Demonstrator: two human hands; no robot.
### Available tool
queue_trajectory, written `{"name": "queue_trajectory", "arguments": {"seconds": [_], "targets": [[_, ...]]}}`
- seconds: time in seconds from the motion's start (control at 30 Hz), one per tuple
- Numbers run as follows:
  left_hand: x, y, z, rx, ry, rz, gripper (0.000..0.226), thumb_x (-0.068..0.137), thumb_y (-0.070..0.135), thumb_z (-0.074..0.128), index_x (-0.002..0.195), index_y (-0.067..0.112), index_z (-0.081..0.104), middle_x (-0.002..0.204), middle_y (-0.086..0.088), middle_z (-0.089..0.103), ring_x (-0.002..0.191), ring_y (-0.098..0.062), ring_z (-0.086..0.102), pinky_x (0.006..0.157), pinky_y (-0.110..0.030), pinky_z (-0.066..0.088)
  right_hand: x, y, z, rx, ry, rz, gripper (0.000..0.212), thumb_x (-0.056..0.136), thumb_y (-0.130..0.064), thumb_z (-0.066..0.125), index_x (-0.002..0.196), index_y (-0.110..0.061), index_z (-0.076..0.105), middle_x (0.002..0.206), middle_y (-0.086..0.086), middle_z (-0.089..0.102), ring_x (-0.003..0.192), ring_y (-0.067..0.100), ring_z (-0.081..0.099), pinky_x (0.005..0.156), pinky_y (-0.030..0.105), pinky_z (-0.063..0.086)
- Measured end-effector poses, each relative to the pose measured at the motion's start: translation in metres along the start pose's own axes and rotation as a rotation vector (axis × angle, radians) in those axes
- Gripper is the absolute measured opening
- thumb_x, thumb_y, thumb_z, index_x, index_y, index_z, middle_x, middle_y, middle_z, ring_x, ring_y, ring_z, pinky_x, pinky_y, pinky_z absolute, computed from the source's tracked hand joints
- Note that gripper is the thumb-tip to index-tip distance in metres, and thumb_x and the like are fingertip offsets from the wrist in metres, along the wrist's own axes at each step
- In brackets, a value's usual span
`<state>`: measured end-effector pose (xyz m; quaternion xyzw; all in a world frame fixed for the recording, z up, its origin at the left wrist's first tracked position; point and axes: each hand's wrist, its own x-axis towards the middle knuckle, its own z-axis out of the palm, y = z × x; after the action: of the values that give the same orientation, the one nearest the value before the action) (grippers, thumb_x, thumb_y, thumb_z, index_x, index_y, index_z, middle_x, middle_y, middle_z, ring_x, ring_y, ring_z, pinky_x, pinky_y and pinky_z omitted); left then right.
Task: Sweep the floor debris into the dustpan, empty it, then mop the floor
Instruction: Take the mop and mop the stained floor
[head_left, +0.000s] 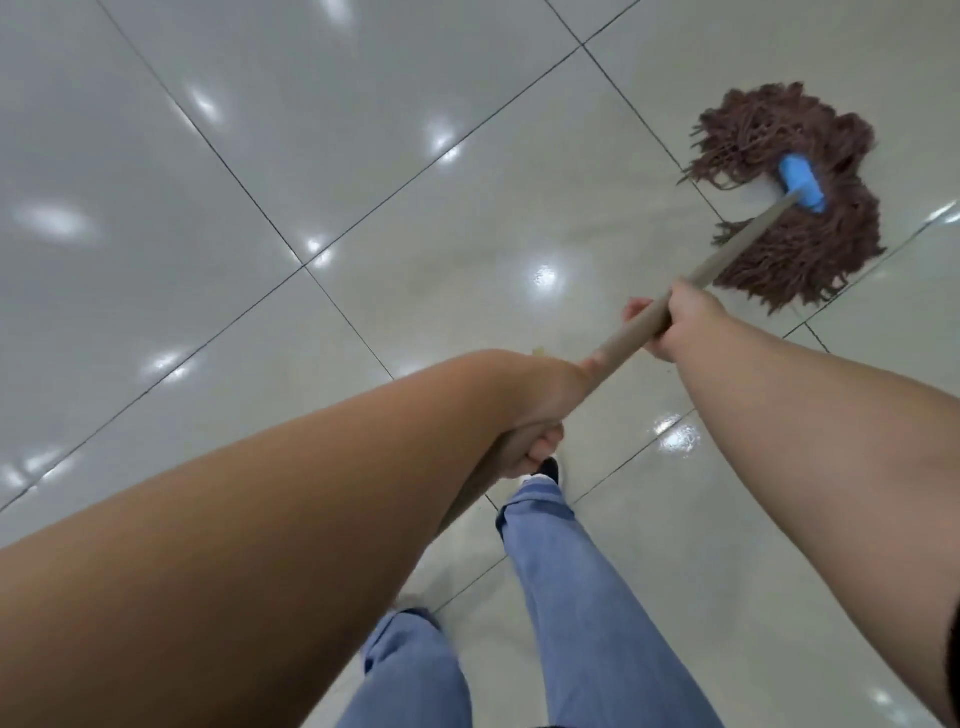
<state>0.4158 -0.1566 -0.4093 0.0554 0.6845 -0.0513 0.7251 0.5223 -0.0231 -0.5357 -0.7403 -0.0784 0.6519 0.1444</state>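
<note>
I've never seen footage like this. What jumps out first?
The brown string mop head with its blue clamp, spread on the glossy tiled floor at upper right. Both bare hands grip the wooden handle: the right hand nearer the mop, the left hand lower, above blue-jeaned legs.

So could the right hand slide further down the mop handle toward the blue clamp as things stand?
Probably yes. The right hand grips the handle, and the stretch between it and the blue clamp is bare; only the brown mop strands lie beneath it.
</note>
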Motion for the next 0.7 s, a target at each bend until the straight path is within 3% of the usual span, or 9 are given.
{"name": "queue_trajectory", "arguments": {"seconds": [0.13, 0.27, 0.33, 0.4, 0.53, 0.7], "targets": [[0.000, -0.047, 0.003, 0.015, -0.065, 0.018, 0.064, 0.084, 0.074, 0.028, 0.065, 0.013, 0.033, 0.034, 0.001, 0.030, 0.026, -0.010, 0.027, 0.040, -0.005, 0.028, -0.005, 0.044, 0.003, -0.109, 0.029, -0.016, 0.031, 0.098, -0.036, 0.042, 0.123, -0.019, 0.049, 0.089, 0.004, 0.056, 0.070, 0.018, 0.054, 0.078, 0.038, 0.052], [0.001, -0.143, -0.040, 0.064, -0.045, -0.002, 0.065, 0.083, 0.076, 0.027, 0.064, 0.013, 0.034, 0.027, 0.004, 0.030, 0.019, -0.010, 0.026, 0.039, -0.005, 0.031, -0.044, 0.130, 0.040, 0.010, -0.033, 0.000, 0.027, 0.101, -0.029, 0.038, 0.122, -0.013, 0.043, 0.097, 0.010, 0.048, 0.070, 0.021, 0.052, 0.063, 0.042, 0.053], [0.002, -0.204, -0.075, 0.085, -0.010, -0.020, 0.066, 0.082, 0.077, 0.027, 0.062, 0.015, 0.034, 0.027, 0.004, 0.031, 0.019, -0.009, 0.026, 0.038, -0.004, 0.029, -0.068, 0.186, 0.072, 0.112, -0.058, 0.025, 0.023, 0.101, -0.026, 0.037, 0.107, -0.004, 0.042, 0.086, 0.012, 0.046, 0.063, 0.020, 0.052, 0.047, 0.029, 0.054], [0.000, -0.270, -0.112, 0.102, 0.020, -0.034, 0.068, 0.079, 0.080, 0.028, 0.060, 0.015, 0.035, 0.028, 0.005, 0.031, 0.019, -0.010, 0.026, 0.038, -0.004, 0.028, -0.094, 0.247, 0.108, 0.146, -0.047, 0.046, 0.016, 0.101, -0.021, 0.035, 0.095, -0.007, 0.039, 0.072, 0.010, 0.043, 0.051, 0.015, 0.045, 0.036, 0.017, 0.046], [-0.014, -0.418, -0.182, 0.189, 0.039, -0.093, 0.071, 0.074, 0.083, 0.030, 0.061, 0.014, 0.036, 0.031, 0.004, 0.032, 0.024, -0.013, 0.028, 0.039, -0.008, 0.029, -0.161, 0.386, 0.181, 0.135, -0.060, 0.079, 0.010, 0.101, -0.017, 0.031, 0.110, -0.016, 0.034, 0.062, 0.007, 0.038, 0.032, 0.012, 0.038, 0.033, 0.010, 0.037], [-0.070, -0.585, -0.237, 0.176, -0.141, -0.329, 0.072, 0.067, 0.088, 0.029, 0.064, 0.017, 0.035, 0.042, 0.003, 0.035, 0.036, -0.015, 0.034, 0.047, -0.018, 0.031, -0.262, 0.540, 0.231, -0.012, -0.003, 0.178, 0.027, 0.102, -0.020, 0.032, 0.127, -0.012, 0.032, 0.063, 0.011, 0.045, 0.045, 0.017, 0.039, 0.037, 0.019, 0.038]]}}
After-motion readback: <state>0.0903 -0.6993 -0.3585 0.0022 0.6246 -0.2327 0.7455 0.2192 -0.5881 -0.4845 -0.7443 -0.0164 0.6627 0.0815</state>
